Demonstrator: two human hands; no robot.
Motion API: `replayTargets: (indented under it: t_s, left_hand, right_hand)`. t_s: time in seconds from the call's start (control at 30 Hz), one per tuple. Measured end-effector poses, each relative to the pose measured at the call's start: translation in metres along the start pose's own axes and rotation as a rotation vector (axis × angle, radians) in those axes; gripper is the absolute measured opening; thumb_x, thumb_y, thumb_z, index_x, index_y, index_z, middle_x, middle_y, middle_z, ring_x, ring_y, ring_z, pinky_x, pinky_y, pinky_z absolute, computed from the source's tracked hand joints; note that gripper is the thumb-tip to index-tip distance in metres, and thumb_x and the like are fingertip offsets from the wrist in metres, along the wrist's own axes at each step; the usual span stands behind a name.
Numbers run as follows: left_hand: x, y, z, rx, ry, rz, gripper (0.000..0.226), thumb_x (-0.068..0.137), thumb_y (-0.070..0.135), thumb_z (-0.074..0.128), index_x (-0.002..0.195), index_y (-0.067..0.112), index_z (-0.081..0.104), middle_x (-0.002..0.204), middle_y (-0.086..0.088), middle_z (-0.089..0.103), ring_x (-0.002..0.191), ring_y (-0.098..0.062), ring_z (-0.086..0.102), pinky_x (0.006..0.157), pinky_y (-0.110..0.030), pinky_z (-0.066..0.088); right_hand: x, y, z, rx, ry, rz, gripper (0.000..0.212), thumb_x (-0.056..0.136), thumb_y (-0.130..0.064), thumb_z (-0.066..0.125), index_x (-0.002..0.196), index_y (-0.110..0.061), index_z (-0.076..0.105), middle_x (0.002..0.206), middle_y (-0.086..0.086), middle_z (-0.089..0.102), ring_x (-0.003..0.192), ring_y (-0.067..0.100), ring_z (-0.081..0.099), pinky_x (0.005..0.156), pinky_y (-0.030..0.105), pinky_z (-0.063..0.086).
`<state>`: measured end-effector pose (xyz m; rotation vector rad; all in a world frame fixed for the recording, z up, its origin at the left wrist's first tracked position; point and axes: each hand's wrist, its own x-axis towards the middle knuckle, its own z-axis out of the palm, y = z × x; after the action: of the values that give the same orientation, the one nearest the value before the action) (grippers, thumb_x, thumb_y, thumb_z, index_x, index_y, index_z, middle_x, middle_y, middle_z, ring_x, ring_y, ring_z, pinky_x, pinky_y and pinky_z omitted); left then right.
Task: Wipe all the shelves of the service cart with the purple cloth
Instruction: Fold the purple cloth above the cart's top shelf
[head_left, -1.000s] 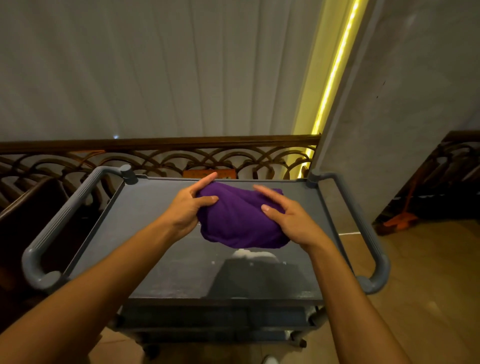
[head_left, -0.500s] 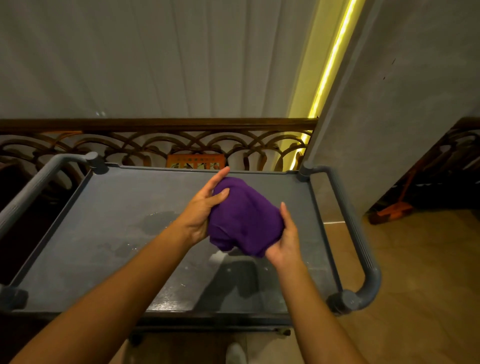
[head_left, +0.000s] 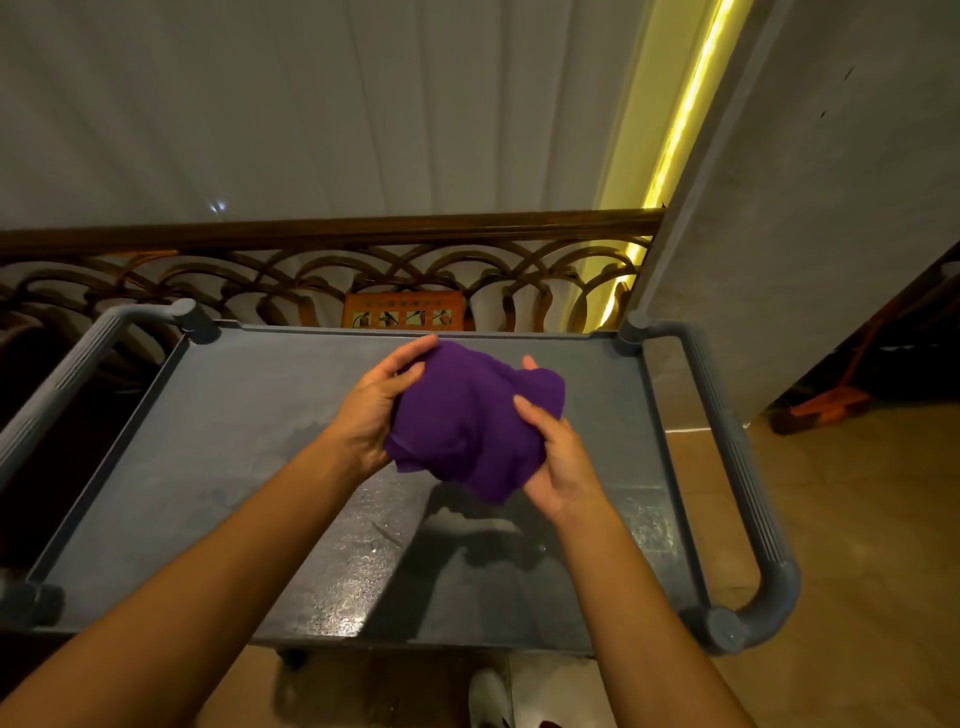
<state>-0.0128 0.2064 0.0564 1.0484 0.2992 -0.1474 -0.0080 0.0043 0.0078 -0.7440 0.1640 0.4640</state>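
Hands: your left (head_left: 371, 415) and right (head_left: 558, 457) both grip the bunched cloth (head_left: 467, 421), fingers curled into it, above the top shelf (head_left: 234, 441) near its far edge. You seem to be refolding; next, press it flat and wipe toward the wet near edge.

Both hands held the purple cloth (head_left: 467, 426) bunched above cart's top shelf (head_left: 234, 441): left hand (head_left: 371, 410) gripped its left side, right hand (head_left: 558, 457) cupped it from right/below. Shelf surface showed wet streaks. Railing (head_left: 322, 228) stood behind cart.
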Motion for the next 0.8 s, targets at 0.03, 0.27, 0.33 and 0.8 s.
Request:
replayTargets:
  t_s: [0.03,0.27,0.33,0.8]
  left_hand:
    - [0.000,0.001,-0.003,0.010,0.000,-0.006,0.034,0.098,0.007,0.052,0.113,0.028,0.075,0.127,-0.010,0.066,0.106,-0.024,0.071,0.077,-0.035,0.060]
    - [-0.007,0.002,0.007,0.646,0.256,0.073,0.054,0.085,0.056,0.064,0.129,0.025,0.055,0.130,-0.004,0.061,0.115,-0.020,0.061,0.098,-0.044,0.051]
    - [-0.012,0.007,0.018,0.560,0.034,-0.057,0.072,0.075,0.075,0.061,0.128,0.027,0.057,0.123,-0.002,0.068,0.109,-0.017,0.066,0.094,-0.040,0.054]
    - [-0.027,-0.005,0.023,0.419,-0.233,-0.031,0.025,0.081,0.017,0.071,0.100,0.032,0.075,0.103,0.005,0.076,0.102,-0.019,0.070,0.081,-0.030,0.058]
  right_hand:
    - [0.001,-0.006,0.003,-0.005,-0.001,-0.039,0.061,0.081,-0.009,0.078,0.134,-0.035,0.061,0.126,0.008,0.071,0.117,0.031,0.068,0.090,0.045,0.059]
    - [0.004,-0.046,0.021,-0.360,-0.009,-0.239,0.074,0.081,-0.012,0.080,0.140,-0.045,0.050,0.118,-0.005,0.073,0.107,0.019,0.072,0.077,0.033,0.061]
    - [0.002,-0.045,0.029,-0.330,-0.007,-0.235,0.067,0.078,-0.013,0.081,0.137,-0.030,0.053,0.111,-0.004,0.076,0.106,0.021,0.072,0.076,0.032,0.061]
    - [-0.016,-0.048,0.006,-0.391,0.127,-0.121,0.105,0.059,-0.052,0.087,0.150,-0.029,0.039,0.150,0.009,0.049,0.133,0.030,0.053,0.105,0.050,0.050]
